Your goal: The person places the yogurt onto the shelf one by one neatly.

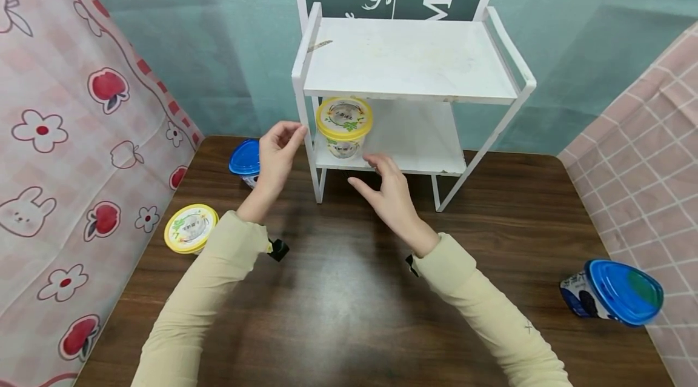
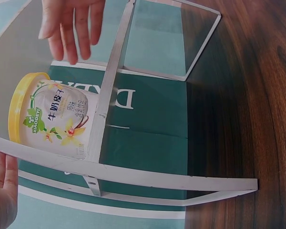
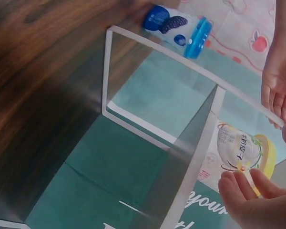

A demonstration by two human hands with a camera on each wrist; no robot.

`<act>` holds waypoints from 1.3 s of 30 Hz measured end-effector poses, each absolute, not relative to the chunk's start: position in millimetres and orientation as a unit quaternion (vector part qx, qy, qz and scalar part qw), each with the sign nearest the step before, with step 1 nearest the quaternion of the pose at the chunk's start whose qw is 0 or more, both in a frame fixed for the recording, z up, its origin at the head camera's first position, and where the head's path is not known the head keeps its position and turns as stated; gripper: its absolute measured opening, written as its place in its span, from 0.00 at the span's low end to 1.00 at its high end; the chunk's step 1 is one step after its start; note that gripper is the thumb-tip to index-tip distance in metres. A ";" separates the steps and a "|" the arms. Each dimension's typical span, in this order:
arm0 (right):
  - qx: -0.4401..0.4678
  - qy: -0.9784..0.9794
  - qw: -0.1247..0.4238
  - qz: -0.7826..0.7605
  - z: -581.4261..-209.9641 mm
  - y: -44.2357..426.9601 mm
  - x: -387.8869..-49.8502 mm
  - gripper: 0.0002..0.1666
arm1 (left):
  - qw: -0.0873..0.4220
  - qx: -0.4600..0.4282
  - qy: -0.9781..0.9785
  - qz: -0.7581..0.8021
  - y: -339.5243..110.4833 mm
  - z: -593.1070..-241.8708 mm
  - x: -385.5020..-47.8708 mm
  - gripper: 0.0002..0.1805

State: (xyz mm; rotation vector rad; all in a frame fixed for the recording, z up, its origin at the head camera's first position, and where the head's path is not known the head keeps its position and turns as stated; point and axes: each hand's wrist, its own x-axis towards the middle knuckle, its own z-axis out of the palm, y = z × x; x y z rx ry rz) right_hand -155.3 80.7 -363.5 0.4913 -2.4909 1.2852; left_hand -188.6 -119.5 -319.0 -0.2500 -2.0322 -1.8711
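Note:
A yellow-lidded tub [image 1: 345, 123] stands on the lower shelf of the white rack, at its left end; its printed side [image 2: 57, 117] faces the left wrist camera. Just outside the rack's left post is the left hand [image 1: 279, 154], fingers bent loosely, holding nothing. The right hand [image 1: 389, 193] is in front of the lower shelf, right of the tub, thumb and fingers apart and nothing between them. In the right wrist view the right hand's fingers [image 3: 240, 186] are close to the tub [image 3: 245, 148]; whether they touch it, I cannot tell.
The white rack [image 1: 403, 60] has an upper shelf above the tub. On the wooden table [image 1: 338, 302] are another yellow-lidded tub [image 1: 191, 228] at left, a blue-lidded tub [image 1: 245, 158] behind the left forearm, and a tilted blue-lidded tub [image 1: 621, 291] at far right.

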 end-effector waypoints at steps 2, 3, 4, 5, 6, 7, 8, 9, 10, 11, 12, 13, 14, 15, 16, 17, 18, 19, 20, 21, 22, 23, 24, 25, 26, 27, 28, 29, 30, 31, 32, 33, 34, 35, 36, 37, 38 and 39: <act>0.177 -0.870 0.132 0.441 -365.7 82.7 -152.4 0.28 | 0.181 -0.089 -0.719 -0.665 -119.7 -319.1 -188.8 0.11; 0.179 -0.873 0.124 0.437 -366.8 83.8 -151.2 0.27 | 0.180 -0.088 -0.719 -0.665 -119.7 -319.2 -188.9 0.11; 0.181 -0.876 0.117 0.432 -367.5 84.8 -149.9 0.26 | 0.179 -0.088 -0.719 -0.666 -119.7 -319.2 -188.9 0.11; 0.183 -0.878 0.108 0.428 -368.6 86.0 -148.9 0.26 | 0.178 -0.088 -0.719 -0.666 -119.7 -319.2 -189.0 0.11; 0.186 -0.881 0.101 0.424 -369.7 87.1 -148.1 0.26 | 0.178 -0.088 -0.718 -0.667 -119.7 -319.1 -189.0 0.11; 0.187 -0.883 0.094 0.419 -370.8 88.3 -147.2 0.25 | 0.177 -0.088 -0.718 -0.667 -119.7 -319.0 -188.9 0.11; 0.188 -0.886 0.087 0.414 -372.1 89.5 -146.5 0.25 | 0.178 -0.089 -0.718 -0.667 -119.8 -318.9 -188.8 0.11; 0.190 -0.888 0.081 0.410 -373.6 90.8 -145.9 0.25 | 0.179 -0.089 -0.717 -0.667 -119.8 -318.8 -188.8 0.11; 0.191 -0.890 0.076 0.407 -375.4 92.4 -145.4 0.25 | 0.179 -0.090 -0.717 -0.667 -119.8 -318.7 -188.7 0.11; 0.191 -0.891 0.072 0.405 -377.4 94.1 -145.1 0.25 | 0.180 -0.091 -0.717 -0.667 -119.7 -318.6 -188.5 0.11; 0.190 -0.893 0.069 0.403 -379.3 95.7 -144.4 0.25 | 0.180 -0.091 -0.717 -0.667 -119.7 -318.6 -188.5 0.11; 0.189 -0.894 0.066 0.401 -381.5 97.6 -143.9 0.25 | 0.179 -0.090 -0.718 -0.667 -119.8 -318.4 -188.3 0.11; 0.188 -0.895 0.065 0.400 -383.9 99.5 -143.5 0.25 | 0.178 -0.089 -0.718 -0.667 -119.8 -318.4 -188.5 0.11; 0.188 -0.896 0.064 0.398 -386.3 101.6 -143.0 0.25 | 0.181 -0.091 -0.717 -0.667 -120.7 -321.5 -190.8 0.12; 0.187 -0.896 0.063 0.398 -388.7 103.7 -142.3 0.25 | 0.183 -0.092 -0.716 -0.667 -121.6 -324.9 -193.4 0.12; 0.185 -0.897 0.062 0.396 -391.1 105.7 -141.8 0.24 | 0.184 -0.092 -0.716 -0.667 -122.4 -328.3 -195.8 0.12; 0.184 -0.899 0.060 0.394 -393.2 107.7 -141.2 0.24 | 0.185 -0.093 -0.716 -0.667 -123.2 -331.7 -198.4 0.12; 0.182 -0.900 0.058 0.391 -394.8 109.6 -140.7 0.24 | 0.187 -0.094 -0.715 -0.667 -124.1 -335.1 -201.0 0.12; 0.180 -0.902 0.055 0.388 -396.4 111.5 -140.3 0.25 | 0.190 -0.095 -0.714 -0.667 -124.9 -338.7 -203.7 0.12; 0.179 -0.904 0.053 0.385 -397.6 113.2 -139.7 0.25 | 0.193 -0.097 -0.712 -0.668 -125.7 -342.1 -206.0 0.12; 0.176 -0.906 0.049 0.383 -398.4 114.9 -139.3 0.25 | 0.192 -0.095 -0.712 -0.669 -125.6 -342.3 -206.2 0.11; 0.173 -0.908 0.044 0.379 -399.1 116.5 -138.9 0.25 | 0.192 -0.094 -0.712 -0.669 -125.6 -342.2 -206.2 0.11; 0.171 -0.909 0.039 0.378 -399.5 118.0 -138.2 0.26 | 0.192 -0.094 -0.712 -0.669 -125.5 -342.2 -206.2 0.11; 0.169 -0.910 0.034 0.376 -399.9 119.4 -137.6 0.26 | 0.192 -0.093 -0.711 -0.670 -125.5 -342.1 -206.0 0.11; 0.167 -0.912 0.029 0.375 -400.7 120.8 -137.2 0.26 | 0.191 -0.093 -0.711 -0.670 -125.5 -342.0 -206.0 0.11; 0.165 -0.912 0.026 0.374 -401.3 122.2 -136.6 0.27 | 0.191 -0.094 -0.711 -0.670 -125.5 -341.9 -206.0 0.12; 0.164 -0.913 0.023 0.372 -402.2 123.6 -136.0 0.27 | 0.190 -0.094 -0.712 -0.669 -125.5 -341.9 -206.0 0.12; 0.163 -0.914 0.021 0.371 -403.0 125.1 -135.4 0.27 | 0.190 -0.094 -0.713 -0.669 -125.5 -341.8 -206.0 0.12; 0.163 -0.914 0.020 0.370 -403.9 126.6 -134.8 0.27 | 0.189 -0.094 -0.713 -0.668 -125.5 -341.9 -205.9 0.12; 0.162 -0.915 0.021 0.369 -405.0 128.4 -134.3 0.27 | 0.189 -0.094 -0.713 -0.668 -125.4 -341.9 -206.0 0.13; 0.161 -0.915 0.022 0.368 -406.0 130.2 -133.9 0.26 | 0.188 -0.095 -0.714 -0.668 -125.4 -342.1 -206.3 0.13; 0.160 -0.916 0.023 0.367 -407.0 132.1 -133.4 0.26 | 0.187 -0.095 -0.714 -0.668 -125.4 -342.2 -206.4 0.13; 0.159 -0.916 0.025 0.368 -407.9 134.0 -132.9 0.26 | 0.187 -0.095 -0.715 -0.667 -125.4 -342.2 -206.4 0.13; 0.157 -0.916 0.024 0.368 -408.7 136.0 -132.3 0.25 | 0.187 -0.095 -0.715 -0.667 -125.4 -342.0 -206.3 0.13; 0.155 -0.916 0.023 0.368 -409.5 137.9 -131.6 0.25 | 0.187 -0.095 -0.715 -0.666 -125.5 -342.1 -206.2 0.13; 0.153 -0.917 0.021 0.369 -410.3 139.9 -131.0 0.25 | 0.187 -0.096 -0.715 -0.667 -125.7 -342.0 -206.1 0.13; 0.150 -0.917 0.019 0.369 -411.2 141.9 -130.3 0.24 | 0.188 -0.096 -0.715 -0.667 -126.0 -342.1 -206.0 0.13; 0.147 -0.918 0.017 0.369 -412.4 144.1 -129.6 0.24 | 0.188 -0.097 -0.715 -0.666 -126.1 -342.0 -205.9 0.13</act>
